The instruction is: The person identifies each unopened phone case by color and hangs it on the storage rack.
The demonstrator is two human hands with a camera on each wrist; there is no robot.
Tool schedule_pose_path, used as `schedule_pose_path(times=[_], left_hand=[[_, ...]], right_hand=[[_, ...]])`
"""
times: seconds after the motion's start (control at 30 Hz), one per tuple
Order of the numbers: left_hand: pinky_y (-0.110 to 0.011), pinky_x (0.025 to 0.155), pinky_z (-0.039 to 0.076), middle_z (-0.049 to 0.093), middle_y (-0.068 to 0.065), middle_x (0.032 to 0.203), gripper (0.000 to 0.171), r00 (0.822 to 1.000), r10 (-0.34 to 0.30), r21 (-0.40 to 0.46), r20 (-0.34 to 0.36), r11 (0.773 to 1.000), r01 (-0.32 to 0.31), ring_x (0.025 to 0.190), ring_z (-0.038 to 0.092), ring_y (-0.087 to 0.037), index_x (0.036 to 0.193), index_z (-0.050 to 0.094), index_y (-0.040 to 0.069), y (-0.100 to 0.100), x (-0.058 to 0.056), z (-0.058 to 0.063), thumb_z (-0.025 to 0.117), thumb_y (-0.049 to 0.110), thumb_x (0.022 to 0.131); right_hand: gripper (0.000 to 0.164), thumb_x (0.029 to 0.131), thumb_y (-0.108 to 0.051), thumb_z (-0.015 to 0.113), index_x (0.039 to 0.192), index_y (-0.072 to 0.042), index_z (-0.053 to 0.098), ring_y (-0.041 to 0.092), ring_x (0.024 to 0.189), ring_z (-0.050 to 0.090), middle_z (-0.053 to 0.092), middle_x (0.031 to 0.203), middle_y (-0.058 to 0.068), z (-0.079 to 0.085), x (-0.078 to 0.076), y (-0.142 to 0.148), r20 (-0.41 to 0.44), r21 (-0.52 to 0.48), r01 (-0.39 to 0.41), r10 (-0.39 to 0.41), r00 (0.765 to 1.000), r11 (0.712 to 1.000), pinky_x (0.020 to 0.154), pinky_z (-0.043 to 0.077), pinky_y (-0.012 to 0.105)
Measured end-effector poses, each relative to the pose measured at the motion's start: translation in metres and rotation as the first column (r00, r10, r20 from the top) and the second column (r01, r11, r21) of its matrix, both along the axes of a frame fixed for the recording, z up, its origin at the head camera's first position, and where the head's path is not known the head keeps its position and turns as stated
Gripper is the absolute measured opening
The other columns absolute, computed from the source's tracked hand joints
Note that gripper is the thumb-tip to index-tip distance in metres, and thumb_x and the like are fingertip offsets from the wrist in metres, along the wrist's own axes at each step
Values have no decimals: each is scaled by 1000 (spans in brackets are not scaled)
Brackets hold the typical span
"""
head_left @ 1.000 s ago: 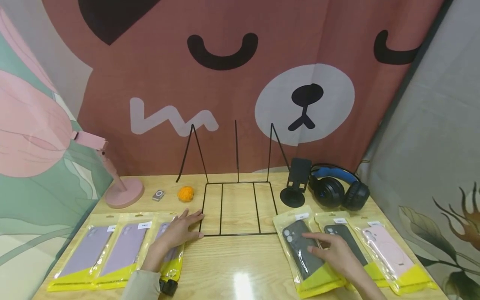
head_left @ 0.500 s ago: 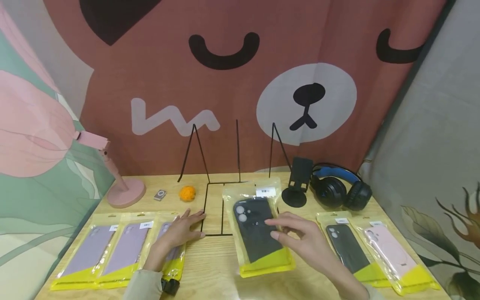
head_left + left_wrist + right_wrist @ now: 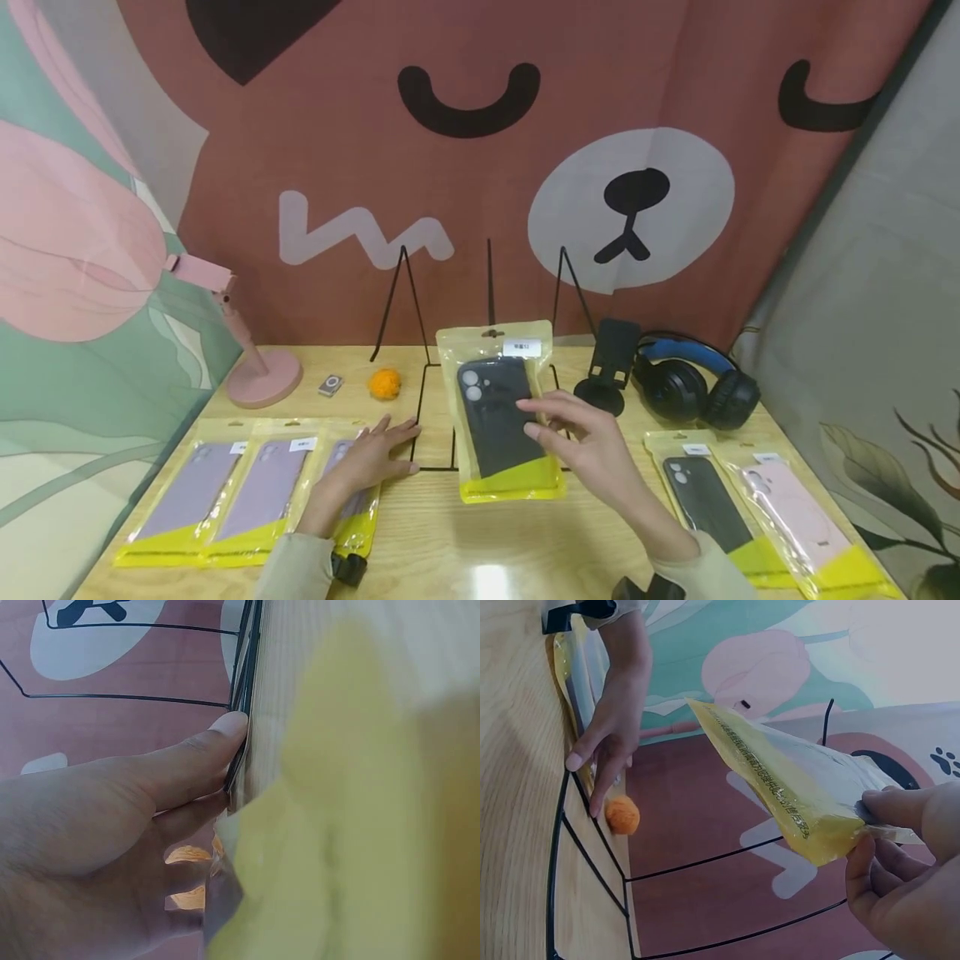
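Note:
My right hand [image 3: 596,446] pinches the right edge of a clear-and-yellow pouch with a black phone case [image 3: 495,417] inside. In the head view the pouch hangs above the table, in front of a black wire rack [image 3: 417,308]. The right wrist view has the thumb on one face of the pouch [image 3: 780,787] and fingers behind it. My left hand [image 3: 366,462], fingers extended, rests at the rack's left edge; its thumb touches the wire in the left wrist view. Beneath that hand lies a pouched purple phone case [image 3: 358,521], partly hidden.
Two more pouched purple cases [image 3: 262,492] lie at left. A black case pouch [image 3: 708,500] and a pink one [image 3: 798,517] lie at right. Behind are a pink stand [image 3: 264,379], small clip player [image 3: 330,385], orange ball [image 3: 385,384], black phone stand [image 3: 613,354] and headphones [image 3: 678,387].
My right hand has lifted the pouched black phone case from the right-hand row and carried it left and up to the rack's front. The left hand has stayed at the rack's edge.

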State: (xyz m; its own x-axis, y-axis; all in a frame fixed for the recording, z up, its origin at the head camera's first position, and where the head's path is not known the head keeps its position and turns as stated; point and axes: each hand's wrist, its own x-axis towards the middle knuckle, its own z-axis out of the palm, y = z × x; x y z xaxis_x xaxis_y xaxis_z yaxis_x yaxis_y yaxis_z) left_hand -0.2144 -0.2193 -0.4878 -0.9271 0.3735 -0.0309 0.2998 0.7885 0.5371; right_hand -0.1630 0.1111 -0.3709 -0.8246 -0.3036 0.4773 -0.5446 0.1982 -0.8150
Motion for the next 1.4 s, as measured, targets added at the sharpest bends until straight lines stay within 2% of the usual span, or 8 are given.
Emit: schedule_pose_path(times=[0.27, 0.43, 0.6, 0.9, 1.1, 1.23, 1.3, 1.4], left_hand=[[-67, 109, 12, 41, -11, 149, 63, 1000, -9, 2, 9, 1000, 9, 140, 19, -48, 139, 52, 7, 3, -1, 2, 73, 32, 85], [-68, 109, 12, 40, -12, 149, 63, 1000, -27, 6, 3, 1000, 27, 139, 19, -49, 139, 51, 7, 6, -1, 3, 72, 32, 86], [-68, 109, 11, 40, -12, 150, 63, 999, -42, 4, 7, 999, 42, 140, 18, -49, 140, 51, 7, 11, 0, 3, 71, 33, 86], [-67, 110, 10, 40, -12, 149, 63, 999, -47, 7, 8, 999, 47, 140, 19, -48, 139, 52, 6, 16, 0, 3, 72, 32, 86], [-67, 109, 11, 40, -12, 149, 63, 999, -52, 3, 4, 999, 52, 140, 19, -49, 139, 51, 7, 16, 0, 0, 71, 34, 86], [-67, 109, 11, 40, -13, 149, 62, 999, -53, 4, 0, 999, 53, 140, 19, -49, 139, 51, 7, 15, -1, 1, 71, 33, 86], [-68, 109, 11, 40, -13, 149, 62, 999, -49, 5, 1, 999, 49, 140, 18, -49, 139, 51, 7, 14, -1, 2, 71, 32, 87], [-68, 109, 11, 40, -13, 149, 62, 999, -44, 1, -2, 999, 44, 140, 18, -49, 139, 51, 6, 12, -1, 3, 71, 32, 87]], right_hand=[[29, 90, -10, 67, 118, -19, 69, 17, 77, 53, 64, 96, 0, 2, -28, -2, 25, 62, 55, -57, 998, 997, 70, 52, 29], [29, 92, 0, 61, 120, -4, 67, 29, 70, 54, 63, 86, 17, 19, -57, -11, 32, 82, 79, -81, 996, 994, 64, 47, 27], [28, 92, 2, 60, 119, -1, 66, 30, 61, 47, 59, 79, 27, 12, -95, -11, 6, 27, 90, -90, 996, 996, 52, 36, 24], [26, 92, 2, 60, 117, 0, 67, 36, 74, 55, 65, 104, 25, 6, -129, -6, 36, 4, 146, -146, 989, 989, 54, 38, 25], [23, 95, -7, 60, 116, -1, 67, 32, 118, 54, 56, 133, 15, -19, -127, 17, 9, 82, 209, -210, 978, 975, 91, 48, 47], [22, 94, -10, 62, 115, -5, 68, 30, 116, 56, 56, 132, 13, -43, -99, 53, -42, 189, 262, -259, 965, 946, 89, 50, 48], [23, 93, -10, 64, 115, -5, 68, 33, 110, 59, 58, 129, 15, -52, -77, 76, -72, 295, 288, -280, 957, 911, 84, 52, 50], [25, 89, -9, 68, 114, -4, 68, 40, 106, 59, 60, 122, 20, -67, -44, 113, -172, 465, 383, -343, 923, 798, 82, 50, 54]])
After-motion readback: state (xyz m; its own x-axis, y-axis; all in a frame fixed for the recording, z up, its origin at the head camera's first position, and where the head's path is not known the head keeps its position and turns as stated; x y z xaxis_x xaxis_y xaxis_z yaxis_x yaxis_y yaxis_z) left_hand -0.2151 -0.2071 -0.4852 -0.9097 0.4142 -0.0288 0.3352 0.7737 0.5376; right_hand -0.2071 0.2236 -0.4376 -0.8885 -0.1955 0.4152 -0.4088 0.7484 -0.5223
